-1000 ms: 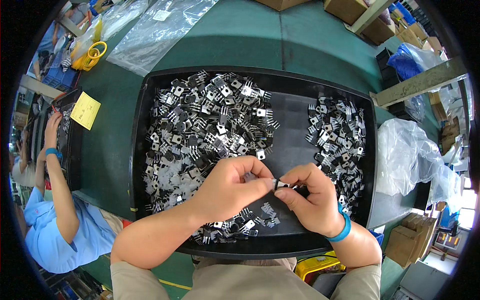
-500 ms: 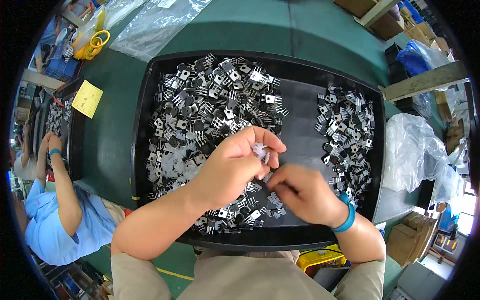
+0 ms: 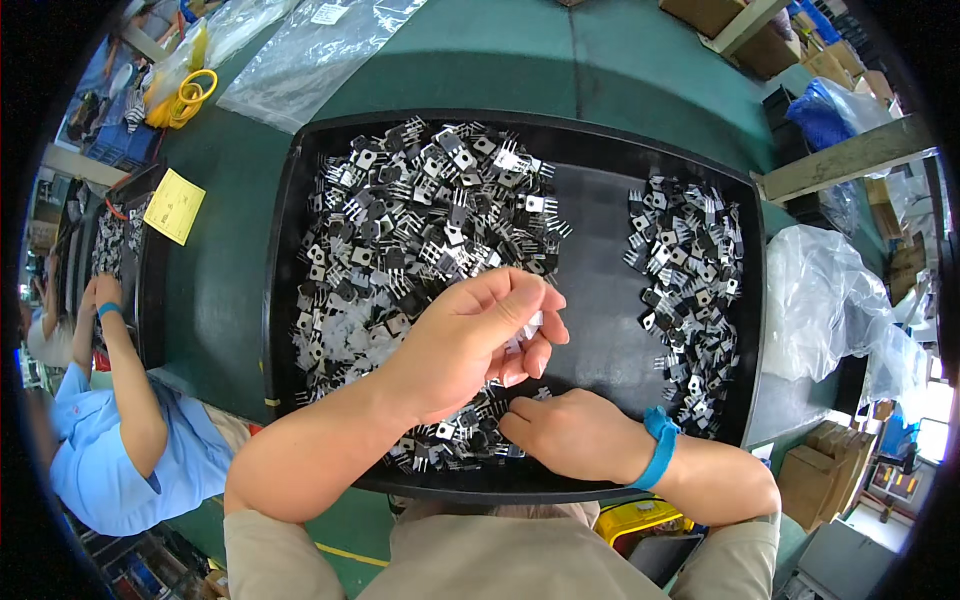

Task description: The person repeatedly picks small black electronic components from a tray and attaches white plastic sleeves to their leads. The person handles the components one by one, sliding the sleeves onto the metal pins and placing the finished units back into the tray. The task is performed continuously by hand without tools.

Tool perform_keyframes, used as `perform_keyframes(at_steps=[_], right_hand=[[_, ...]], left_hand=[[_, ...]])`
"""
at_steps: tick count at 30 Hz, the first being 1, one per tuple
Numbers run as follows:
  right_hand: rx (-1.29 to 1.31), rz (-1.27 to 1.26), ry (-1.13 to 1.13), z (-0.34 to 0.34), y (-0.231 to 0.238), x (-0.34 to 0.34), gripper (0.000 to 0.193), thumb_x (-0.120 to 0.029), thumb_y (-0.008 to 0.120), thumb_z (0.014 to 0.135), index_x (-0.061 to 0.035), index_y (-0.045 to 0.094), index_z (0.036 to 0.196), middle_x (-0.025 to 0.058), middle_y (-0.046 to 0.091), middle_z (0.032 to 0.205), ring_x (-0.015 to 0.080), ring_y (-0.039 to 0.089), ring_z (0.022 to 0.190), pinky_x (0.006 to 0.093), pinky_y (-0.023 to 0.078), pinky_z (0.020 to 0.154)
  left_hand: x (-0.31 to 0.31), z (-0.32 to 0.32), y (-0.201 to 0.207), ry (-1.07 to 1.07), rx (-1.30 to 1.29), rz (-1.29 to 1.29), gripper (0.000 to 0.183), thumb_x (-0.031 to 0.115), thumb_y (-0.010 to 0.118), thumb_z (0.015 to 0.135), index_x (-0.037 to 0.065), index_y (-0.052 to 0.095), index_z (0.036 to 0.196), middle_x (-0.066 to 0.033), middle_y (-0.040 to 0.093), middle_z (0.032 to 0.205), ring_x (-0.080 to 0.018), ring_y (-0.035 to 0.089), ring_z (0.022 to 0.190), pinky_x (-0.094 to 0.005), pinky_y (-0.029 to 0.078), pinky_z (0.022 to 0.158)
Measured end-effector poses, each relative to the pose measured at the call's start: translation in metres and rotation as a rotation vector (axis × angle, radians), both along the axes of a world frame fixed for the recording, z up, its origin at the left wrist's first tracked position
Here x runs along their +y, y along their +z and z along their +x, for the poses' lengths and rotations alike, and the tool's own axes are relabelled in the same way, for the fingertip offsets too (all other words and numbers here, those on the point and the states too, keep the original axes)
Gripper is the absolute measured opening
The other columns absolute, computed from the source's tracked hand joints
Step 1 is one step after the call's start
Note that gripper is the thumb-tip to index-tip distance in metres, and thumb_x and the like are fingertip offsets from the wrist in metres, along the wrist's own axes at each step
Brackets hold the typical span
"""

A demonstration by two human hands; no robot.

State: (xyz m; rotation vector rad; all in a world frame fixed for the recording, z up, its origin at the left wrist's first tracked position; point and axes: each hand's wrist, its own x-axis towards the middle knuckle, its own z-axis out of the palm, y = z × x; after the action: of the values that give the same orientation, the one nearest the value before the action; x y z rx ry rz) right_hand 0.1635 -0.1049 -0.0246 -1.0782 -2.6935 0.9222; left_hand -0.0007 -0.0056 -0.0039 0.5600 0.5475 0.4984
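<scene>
A wide black tray [image 3: 757,300] holds black transistors with metal tabs and legs: a large heap [image 3: 430,200] on the left and a smaller group [image 3: 692,285] on the right. Small whitish plastic pieces [image 3: 345,335] lie over the heap's lower left. Above the tray's middle, my left hand [image 3: 470,340] is closed round a few white plastic pieces [image 3: 530,326], thumb over curled fingers. My right hand [image 3: 580,437], with a blue wristband, reaches to the near edge of the heap. Its fingers curl down among the parts, and their tips are hidden.
Clear plastic bags lie beyond the tray [image 3: 320,60] and to its right [image 3: 825,300]. A yellow paper card [image 3: 174,206] rests on the green table at left. Further left, a co-worker in a blue shirt [image 3: 140,440] works at another dark tray.
My right hand has moved down and left to the near edge of the heap, apart from my left hand. My left hand has turned slightly, its thumb now over the white pieces.
</scene>
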Motion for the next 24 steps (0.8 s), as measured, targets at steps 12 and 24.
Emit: perform_keyframes(at_steps=[12,24], right_hand=[[0.753,-0.142,-0.551,0.025,0.047,0.025,0.019,0.004,0.067,0.074,-0.0007,0.062,0.092,0.0095,0.061,0.079,0.0187,0.059,0.064,0.0287,0.048,0.058],[0.579,0.322,-0.752,0.028,0.044,0.028,0.024,0.01,0.063,0.07,0.0006,0.06,0.092,0.0111,0.062,0.082,0.0161,0.056,0.061,0.0249,0.043,0.054]], left_hand=[[0.0,0.002,0.004,-0.01,0.176,0.164,0.019,0.005,0.053,0.094,0.0,0.06,0.111,-0.0082,0.064,0.096,-0.0088,0.055,0.071,-0.0202,0.042,0.057],[-0.01,0.006,0.006,-0.031,0.31,0.584,0.052,-0.007,0.057,0.088,0.003,0.04,0.136,-0.0056,0.061,0.1,-0.0083,0.057,0.087,-0.0229,0.046,0.075]])
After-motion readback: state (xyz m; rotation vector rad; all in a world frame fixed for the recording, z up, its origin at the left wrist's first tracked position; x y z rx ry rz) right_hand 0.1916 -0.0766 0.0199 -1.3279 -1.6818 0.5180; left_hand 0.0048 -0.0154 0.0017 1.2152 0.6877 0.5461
